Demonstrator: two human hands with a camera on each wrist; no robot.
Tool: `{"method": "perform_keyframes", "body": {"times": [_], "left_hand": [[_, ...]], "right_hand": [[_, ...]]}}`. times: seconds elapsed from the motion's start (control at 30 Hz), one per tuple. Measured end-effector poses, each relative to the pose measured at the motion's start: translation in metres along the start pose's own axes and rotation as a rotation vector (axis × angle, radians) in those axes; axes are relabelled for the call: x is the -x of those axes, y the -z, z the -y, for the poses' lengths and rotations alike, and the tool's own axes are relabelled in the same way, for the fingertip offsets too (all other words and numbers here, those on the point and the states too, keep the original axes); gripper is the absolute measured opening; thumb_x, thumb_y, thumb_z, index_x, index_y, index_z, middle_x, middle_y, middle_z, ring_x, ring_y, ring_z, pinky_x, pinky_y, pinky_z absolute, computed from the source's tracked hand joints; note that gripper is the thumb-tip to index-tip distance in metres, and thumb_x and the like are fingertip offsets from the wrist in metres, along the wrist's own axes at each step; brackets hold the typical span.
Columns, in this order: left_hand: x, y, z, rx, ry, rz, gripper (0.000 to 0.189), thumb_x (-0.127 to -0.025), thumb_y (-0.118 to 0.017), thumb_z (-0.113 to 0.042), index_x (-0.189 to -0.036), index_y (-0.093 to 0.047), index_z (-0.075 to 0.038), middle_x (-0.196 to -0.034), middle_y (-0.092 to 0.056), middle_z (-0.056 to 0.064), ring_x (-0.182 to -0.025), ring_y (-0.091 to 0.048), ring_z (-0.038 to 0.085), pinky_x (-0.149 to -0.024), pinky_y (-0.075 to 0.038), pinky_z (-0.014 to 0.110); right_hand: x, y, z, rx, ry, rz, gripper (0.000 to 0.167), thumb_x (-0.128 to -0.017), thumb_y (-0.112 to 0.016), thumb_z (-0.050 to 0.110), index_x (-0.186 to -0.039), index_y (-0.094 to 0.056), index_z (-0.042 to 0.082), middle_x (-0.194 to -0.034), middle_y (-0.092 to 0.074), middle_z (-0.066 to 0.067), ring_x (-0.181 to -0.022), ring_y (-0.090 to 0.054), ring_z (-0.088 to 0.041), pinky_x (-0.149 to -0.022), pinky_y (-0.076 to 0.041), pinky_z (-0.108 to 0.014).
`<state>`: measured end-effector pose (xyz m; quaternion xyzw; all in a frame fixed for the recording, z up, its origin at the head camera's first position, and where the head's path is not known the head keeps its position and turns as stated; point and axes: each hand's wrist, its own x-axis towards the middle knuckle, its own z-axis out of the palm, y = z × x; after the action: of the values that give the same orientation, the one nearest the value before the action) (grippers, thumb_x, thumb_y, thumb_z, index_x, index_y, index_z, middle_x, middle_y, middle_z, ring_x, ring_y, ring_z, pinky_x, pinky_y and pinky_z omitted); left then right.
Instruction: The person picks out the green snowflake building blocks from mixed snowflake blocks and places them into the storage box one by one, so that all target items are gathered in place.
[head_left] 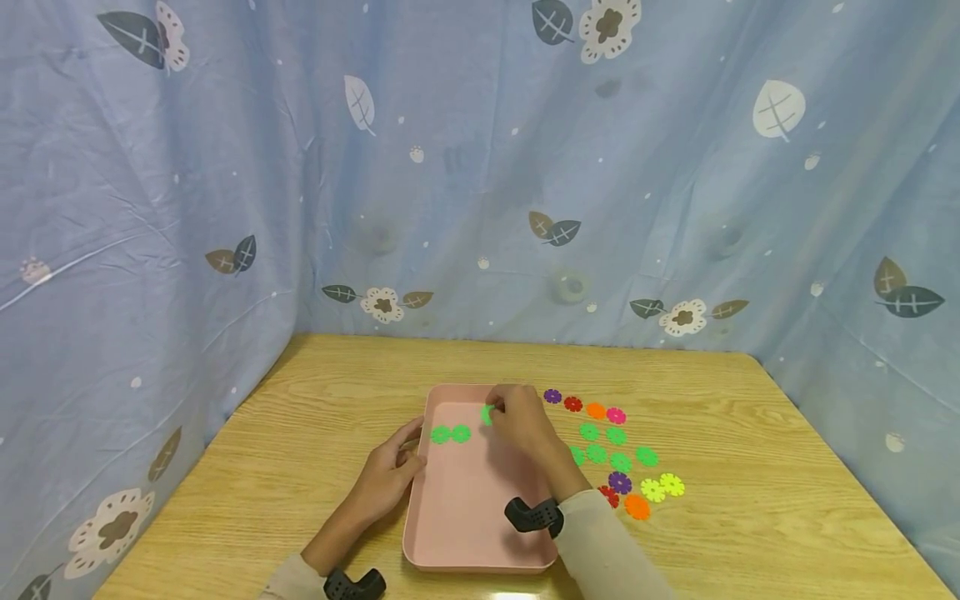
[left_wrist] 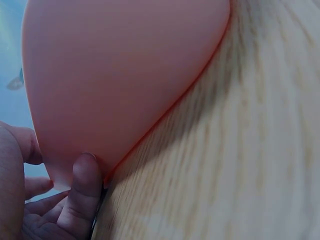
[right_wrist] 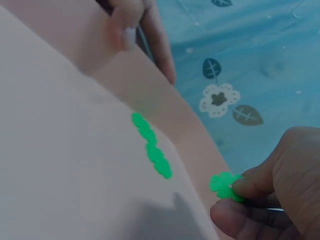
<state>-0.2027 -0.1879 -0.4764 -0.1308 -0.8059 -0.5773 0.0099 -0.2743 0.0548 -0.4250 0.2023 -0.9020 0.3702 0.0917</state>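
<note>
My right hand [head_left: 521, 421] pinches a green notched plastic disc [right_wrist: 222, 185] between thumb and fingertips, over the far part of a pink tray [head_left: 480, 508]. Inside the tray, toward its far left, two more green discs [head_left: 451, 433] lie side by side; the right wrist view shows the pair [right_wrist: 152, 147] on the tray floor. At the tray's left edge, my left hand [head_left: 386, 479] grips the side, thumb nearer me and fingers farther along. A close look at that thumb [left_wrist: 85, 182] against the pink wall comes from the left wrist view.
Right of the tray, loose notched discs lie on the wooden table [head_left: 750, 433]: several green ones [head_left: 596, 453], plus purple [head_left: 620, 482], yellow [head_left: 652, 490], orange [head_left: 637, 507], red [head_left: 573, 404] and pink [head_left: 616, 415]. A patterned blue curtain [head_left: 465, 200] hangs along the table's back and sides.
</note>
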Motion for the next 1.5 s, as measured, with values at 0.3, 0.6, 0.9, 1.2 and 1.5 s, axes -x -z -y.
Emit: {"method": "perform_keyframes", "body": {"times": [0.3,0.6,0.9,1.2,1.5], "left_hand": [[0.0,0.0,0.001,-0.007,0.011,0.012,0.061,-0.1,-0.056,-0.005,-0.157,-0.033,-0.002,-0.149,-0.048,0.024,-0.09,-0.066,0.022,-0.071,-0.054,0.024],[0.0,-0.002,0.0,-0.013,0.01,-0.015,0.061,-0.099,-0.056,-0.004,-0.156,-0.034,-0.002,-0.151,-0.047,0.024,-0.116,-0.062,0.036,-0.085,-0.055,0.026],[0.0,0.0,0.0,0.003,0.004,0.006,0.063,-0.099,-0.057,-0.005,-0.157,-0.033,-0.003,-0.151,-0.047,0.022,-0.099,-0.065,0.026,-0.084,-0.054,0.026],[0.0,0.002,-0.001,0.002,0.009,0.038,0.063,-0.1,-0.055,-0.005,-0.158,-0.03,-0.002,-0.152,-0.044,0.025,-0.082,-0.063,0.02,-0.078,-0.055,0.024],[0.001,0.001,-0.003,0.007,0.02,0.016,0.062,-0.1,-0.055,-0.005,-0.157,-0.032,-0.004,-0.152,-0.045,0.024,-0.077,-0.063,0.018,-0.072,-0.054,0.024]], "right_hand": [[0.003,-0.015,-0.009,0.041,0.123,-0.057,0.016,-0.082,-0.067,-0.008,-0.089,-0.077,0.003,-0.083,-0.072,-0.008,-0.075,-0.063,-0.017,-0.069,-0.053,-0.029],[0.001,-0.021,-0.015,0.121,0.131,-0.059,0.016,-0.077,-0.073,-0.007,-0.084,-0.081,0.005,-0.078,-0.074,-0.001,-0.074,-0.065,-0.014,-0.071,-0.054,-0.03],[0.001,-0.022,-0.016,0.181,0.115,-0.031,0.009,-0.079,-0.079,0.002,-0.086,-0.083,0.008,-0.071,-0.072,0.005,-0.068,-0.059,-0.007,-0.079,-0.049,-0.032],[0.002,-0.022,-0.015,0.142,0.064,0.029,0.009,-0.085,-0.078,0.007,-0.092,-0.082,0.007,-0.075,-0.071,0.003,-0.069,-0.058,-0.007,-0.074,-0.049,-0.032],[0.002,-0.023,-0.016,0.081,0.075,0.029,0.01,-0.086,-0.075,0.004,-0.095,-0.08,0.004,-0.081,-0.073,-0.002,-0.074,-0.064,-0.012,-0.072,-0.053,-0.031]]}}
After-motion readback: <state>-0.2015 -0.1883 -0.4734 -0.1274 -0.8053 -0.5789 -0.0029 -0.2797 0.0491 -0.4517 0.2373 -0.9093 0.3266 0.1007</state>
